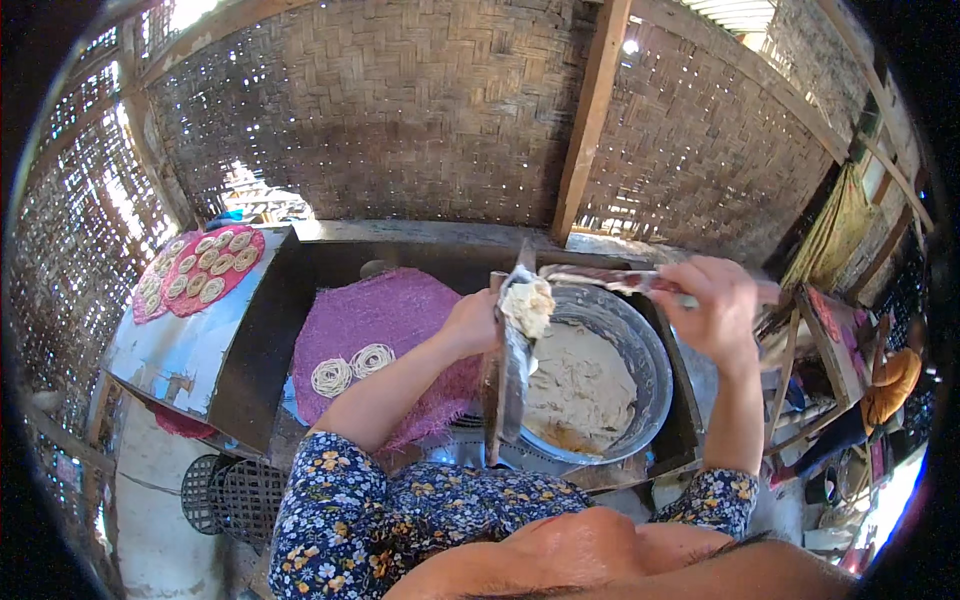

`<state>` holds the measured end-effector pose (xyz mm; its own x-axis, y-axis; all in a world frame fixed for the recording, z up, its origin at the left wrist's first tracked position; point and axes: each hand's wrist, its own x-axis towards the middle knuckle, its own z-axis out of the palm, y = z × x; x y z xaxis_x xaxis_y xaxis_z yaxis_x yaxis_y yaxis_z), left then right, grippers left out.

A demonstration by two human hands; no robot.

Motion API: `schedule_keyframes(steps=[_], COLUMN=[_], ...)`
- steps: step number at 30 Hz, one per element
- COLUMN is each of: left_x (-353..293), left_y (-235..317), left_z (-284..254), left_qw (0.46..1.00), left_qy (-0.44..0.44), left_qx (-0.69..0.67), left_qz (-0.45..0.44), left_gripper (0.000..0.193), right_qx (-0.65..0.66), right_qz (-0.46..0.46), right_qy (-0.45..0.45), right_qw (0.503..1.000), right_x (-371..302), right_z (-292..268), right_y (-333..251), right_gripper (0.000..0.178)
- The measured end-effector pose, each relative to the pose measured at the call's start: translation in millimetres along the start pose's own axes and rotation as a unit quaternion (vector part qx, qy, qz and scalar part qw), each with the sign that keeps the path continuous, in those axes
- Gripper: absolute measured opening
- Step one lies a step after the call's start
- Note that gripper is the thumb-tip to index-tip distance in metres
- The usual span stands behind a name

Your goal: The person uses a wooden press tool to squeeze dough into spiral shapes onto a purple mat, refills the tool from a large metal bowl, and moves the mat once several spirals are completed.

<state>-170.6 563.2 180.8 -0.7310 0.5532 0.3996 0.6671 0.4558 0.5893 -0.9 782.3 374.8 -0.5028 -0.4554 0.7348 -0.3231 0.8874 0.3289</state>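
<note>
My left hand [475, 325] is closed round a dough press [512, 390] of wood and metal, held over the left rim of a large basin. A lump of pale dough [528, 305] fills its upper end. My right hand [710, 300] grips a long flat spatula [600, 276] smeared with dough, its tip near that lump. Below, the grey basin [655, 370] holds a thick mass of pale dough [580, 385]. To the left, two coiled noodle nests [352, 369] lie on a purple woven cloth [370, 310].
A slanted box-like stand [205, 345] at the left carries a pink cloth with several noodle rounds [210, 265]. Dark baskets [240, 495] stand on the floor below it. A wooden post [592, 120] and woven wall rise behind. Another person [890, 385] is at the far right.
</note>
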Motion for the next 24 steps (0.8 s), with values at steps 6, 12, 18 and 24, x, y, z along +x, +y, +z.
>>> schedule_keyframes(steps=[6, 12, 18, 24], left_x=[-4, 8, 19, 47], left_y=[45, 40, -8, -35], left_z=[-12, -3, 0, 11], left_qw=[0.997, 0.994, 0.983, 0.631], left_qy=[-0.047, -0.079, -0.073, -0.168], left_qx=[0.048, 0.048, -0.155, -0.734], left_qz=[-0.033, -0.058, 0.067, -0.187], left_gripper=[0.035, 0.039, 0.034, 0.028], right_qx=[0.081, 0.048, 0.206, 0.355], right_qz=[-0.092, -0.097, 0.213, 0.299], right_qy=[-0.127, -0.099, 0.032, -0.026], right_qw=[0.984, 0.989, 0.955, 0.885], right_x=[0, -10, -54, -95], right_z=[23, 50, 66, 109], right_y=[-11, -27, 0, -13], right_gripper=[0.015, 0.017, 0.020, 0.018])
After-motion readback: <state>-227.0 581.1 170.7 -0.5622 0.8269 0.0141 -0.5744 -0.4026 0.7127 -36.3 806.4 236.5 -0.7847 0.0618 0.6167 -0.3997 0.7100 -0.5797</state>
